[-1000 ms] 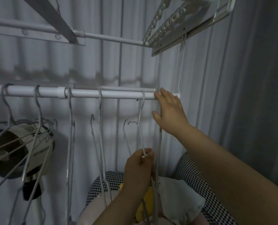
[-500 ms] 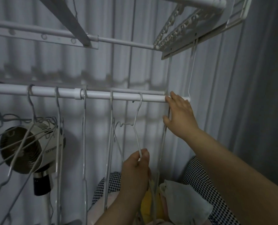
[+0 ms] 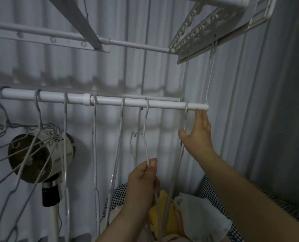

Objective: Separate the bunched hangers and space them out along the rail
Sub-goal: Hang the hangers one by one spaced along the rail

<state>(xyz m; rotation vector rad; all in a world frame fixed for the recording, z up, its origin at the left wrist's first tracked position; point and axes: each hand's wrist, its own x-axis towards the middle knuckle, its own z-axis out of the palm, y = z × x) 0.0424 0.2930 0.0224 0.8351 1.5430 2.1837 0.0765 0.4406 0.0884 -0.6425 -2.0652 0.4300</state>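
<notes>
A white rail (image 3: 110, 101) runs across the view with several white wire hangers hooked along it at intervals. My left hand (image 3: 143, 179) pinches the neck of one hanger (image 3: 146, 123) hooked right of the rail's middle. My right hand (image 3: 197, 135) is just under the rail's right end, its thumb and fingers loosely around the neck of the last hanger (image 3: 186, 117). Grey hangers (image 3: 38, 109) hang at the left end, their wires spread out low.
A small fan (image 3: 38, 158) on a stand sits behind the left hangers. A folding drying rack (image 3: 206, 32) hangs overhead, with thin wires down to the rail's end. Curtains cover the wall. Below lie a checkered cushion (image 3: 215, 191) and clothes.
The view has shifted, so the rail shows further right. My right hand has dropped from the rail end to the last hanger's neck. My left hand keeps its pinch.
</notes>
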